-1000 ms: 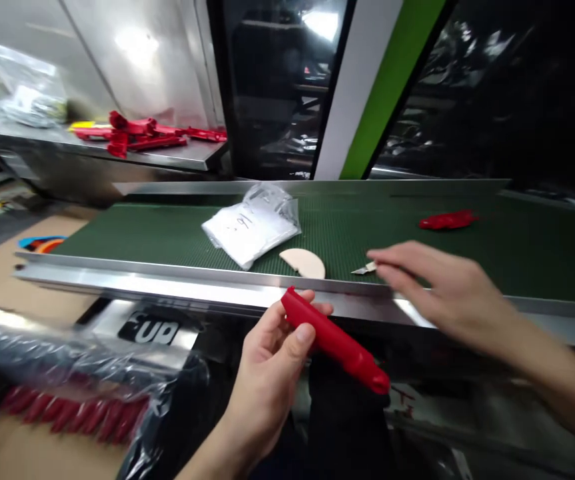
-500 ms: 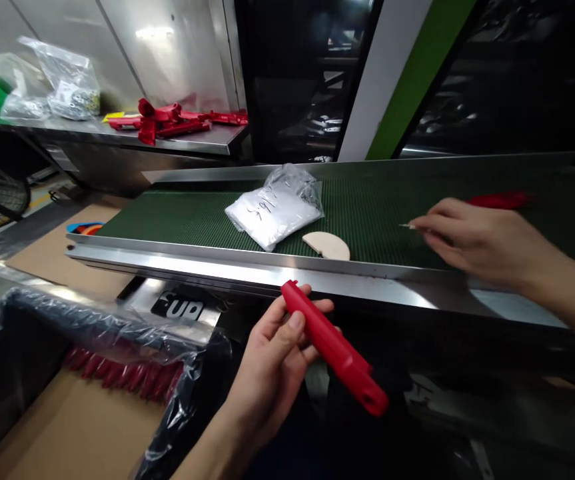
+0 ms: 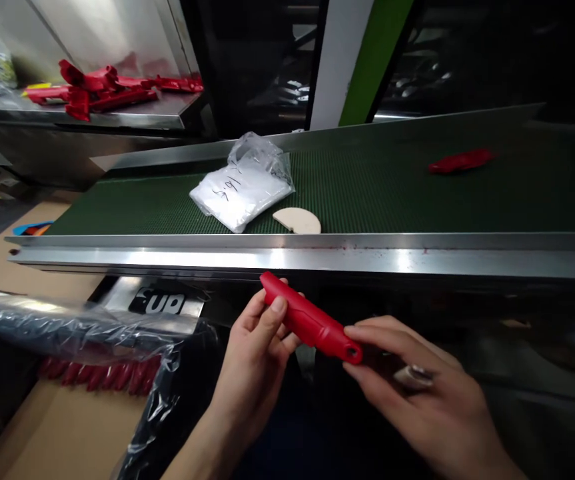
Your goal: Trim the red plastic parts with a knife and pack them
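Observation:
My left hand (image 3: 254, 363) grips a red plastic handle (image 3: 310, 321) by its upper end, just below the steel rail (image 3: 417, 257) of the green conveyor belt (image 3: 397, 197). My right hand (image 3: 410, 400) is under the handle's lower end, index finger and thumb touching its tip. A small silvery blade (image 3: 414, 377) lies pinched in that hand. On the belt lie a clear bag of white pieces (image 3: 240, 187), a beige half-disc (image 3: 297, 221) and another red part (image 3: 460, 161) at the far right.
At lower left stands a cardboard box (image 3: 62, 427) lined with a plastic bag (image 3: 67, 327), with several red handles (image 3: 97, 373) inside. More red parts (image 3: 102, 87) lie on a steel shelf at the back left. A dark machine is behind the belt.
My right hand took the small blade from the belt and came down to the red handle's lower end. The left hand kept its grip on the handle.

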Motion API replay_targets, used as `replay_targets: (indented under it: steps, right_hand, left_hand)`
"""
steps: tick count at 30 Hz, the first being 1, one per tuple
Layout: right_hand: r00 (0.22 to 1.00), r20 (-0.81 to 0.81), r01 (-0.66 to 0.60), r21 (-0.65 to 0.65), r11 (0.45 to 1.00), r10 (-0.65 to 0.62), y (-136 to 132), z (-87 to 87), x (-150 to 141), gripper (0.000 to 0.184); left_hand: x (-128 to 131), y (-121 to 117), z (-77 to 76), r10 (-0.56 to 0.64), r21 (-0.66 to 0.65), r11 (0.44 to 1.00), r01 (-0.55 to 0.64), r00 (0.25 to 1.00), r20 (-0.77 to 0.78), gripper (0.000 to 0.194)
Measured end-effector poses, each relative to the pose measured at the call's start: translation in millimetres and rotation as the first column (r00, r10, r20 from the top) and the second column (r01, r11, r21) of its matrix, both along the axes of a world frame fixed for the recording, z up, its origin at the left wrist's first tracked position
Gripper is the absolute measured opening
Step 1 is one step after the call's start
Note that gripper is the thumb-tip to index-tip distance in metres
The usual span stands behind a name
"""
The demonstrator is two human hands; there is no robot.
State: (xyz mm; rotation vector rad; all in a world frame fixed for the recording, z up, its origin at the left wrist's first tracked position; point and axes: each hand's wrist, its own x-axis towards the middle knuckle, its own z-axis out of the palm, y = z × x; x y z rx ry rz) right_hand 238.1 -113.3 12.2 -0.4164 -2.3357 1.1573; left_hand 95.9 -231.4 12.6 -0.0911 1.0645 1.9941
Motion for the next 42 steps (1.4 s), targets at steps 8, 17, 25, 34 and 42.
replay_targets:
  steps: [8, 17, 25, 34, 42]
  right_hand:
    - [0.968, 0.091, 0.25, -0.412, 0.876, -0.234, 9, -18.5, 13, 0.024]
    - [0.971, 0.117, 0.232, -0.67, 0.705, -0.209, 7, -28.6, 20, 0.025]
    - [0.989, -0.105, 0.105, 0.045, 0.993, -0.1, -22, -15.5, 19, 0.024]
    - [0.993, 0.097, -0.089, 0.267, 0.96, 0.065, -1, -2.9, 14, 0.043]
    - [0.993, -0.028, -0.103, 0.303, 0.948, 0.116, 9, 6.1, 0, 0.046]
  left_hand:
    - [8, -8, -1.6, -0.097, 0.012, 0.995, 0.097, 0.984, 0.15, 0.021]
    - [13, -8, -5.9, -0.134, -0.019, 0.99, 0.14, 0.972, 0.191, 0.024]
    - [16, -6, -10.6, -0.069, -0.007, 0.998, 0.07, 0.988, 0.138, 0.023]
    - [17, -12, -6.5, -0.119, -0.011, 0.992, 0.124, 0.973, 0.196, 0.025]
    - [34, -16, 3.1, -0.203, 0.025, 0.979, 0.202, 0.969, 0.138, 0.018]
